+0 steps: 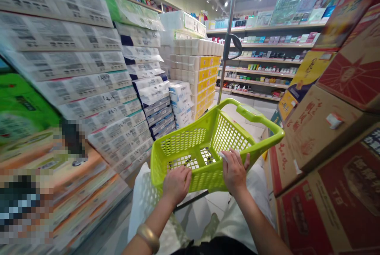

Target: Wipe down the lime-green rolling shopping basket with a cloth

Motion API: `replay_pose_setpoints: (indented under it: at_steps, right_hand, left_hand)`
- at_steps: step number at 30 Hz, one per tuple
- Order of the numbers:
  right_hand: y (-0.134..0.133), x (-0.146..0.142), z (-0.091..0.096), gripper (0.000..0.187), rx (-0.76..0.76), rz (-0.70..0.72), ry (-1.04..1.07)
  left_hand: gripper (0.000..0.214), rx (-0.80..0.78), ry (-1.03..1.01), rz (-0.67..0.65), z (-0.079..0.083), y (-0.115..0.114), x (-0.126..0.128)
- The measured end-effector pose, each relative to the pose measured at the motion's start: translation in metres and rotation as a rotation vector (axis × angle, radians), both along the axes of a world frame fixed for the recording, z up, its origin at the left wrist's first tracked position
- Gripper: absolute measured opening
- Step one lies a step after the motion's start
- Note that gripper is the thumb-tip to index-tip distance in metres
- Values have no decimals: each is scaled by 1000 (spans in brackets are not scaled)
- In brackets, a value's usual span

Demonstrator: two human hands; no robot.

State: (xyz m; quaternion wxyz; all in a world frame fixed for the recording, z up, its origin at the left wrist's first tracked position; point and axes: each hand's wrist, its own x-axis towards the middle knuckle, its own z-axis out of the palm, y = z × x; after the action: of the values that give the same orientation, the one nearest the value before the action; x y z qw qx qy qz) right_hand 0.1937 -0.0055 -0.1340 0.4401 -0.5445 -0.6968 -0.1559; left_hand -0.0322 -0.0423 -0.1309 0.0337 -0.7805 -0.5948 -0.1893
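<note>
A lime-green plastic shopping basket point(204, 138) with perforated sides stands in front of my knees, and its inside shows no goods. Over its near rim curls my left hand point(177, 183), fingers closed on the edge; a gold-coloured bangle point(148, 238) is on that wrist. Farther right along the same rim, my right hand point(234, 170) grips the basket, thumb apart. A small white piece point(225, 155), perhaps paper, shows by its fingers. The basket's green handle point(252, 112) rises at the right, untouched.
Stacked white packs point(74, 37) wall the left side, with orange packs point(97, 168) lower down. Red and brown cartons point(311, 128) crowd the right. A metal pole point(228, 21) with a dark grip stands beyond the basket. Shelves of small goods point(264, 59) line the back.
</note>
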Motion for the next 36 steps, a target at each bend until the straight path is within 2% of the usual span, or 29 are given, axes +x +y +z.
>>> replay_pose_setpoints:
  at_steps: [4,8,11,13,15,19,22,24,28,30,33,36]
  right_hand:
    - [2,-15,-3,25,-29,-20,45]
    - [-6,-51,-11,25,-104,174,1]
    - [-9,-66,-15,25,-126,233,0]
    - [-7,-60,-13,26,-132,220,10]
    - [-2,-43,-8,28,-121,175,16]
    - [13,6,4,25,-54,-27,51]
    - [19,22,8,24,-20,-133,99]
    - [17,11,5,26,-36,-102,91]
    - [2,-36,-9,28,-113,152,-31]
    - [-4,-50,-13,27,-132,227,-64]
    - [0,-35,-9,28,-127,201,-70]
    - [15,12,3,27,-85,41,-38]
  left_hand:
    - [37,-5,-20,-15,-1,9,9]
    - [36,-5,-27,-25,-1,17,14]
    - [34,-13,-23,-29,0,22,14]
    - [35,-18,-21,-35,0,23,14]
    - [37,-20,-23,-39,0,24,13]
    - [37,-16,-32,-25,-1,24,12]
    - [36,-12,-25,-15,-1,24,14]
    - [36,2,-21,-8,-1,24,16]
    - [37,16,-16,-5,0,24,19]
    - [37,19,-10,-12,-1,24,19]
    - [38,36,-7,-13,-2,25,18]
    - [38,57,-8,-15,-3,27,18]
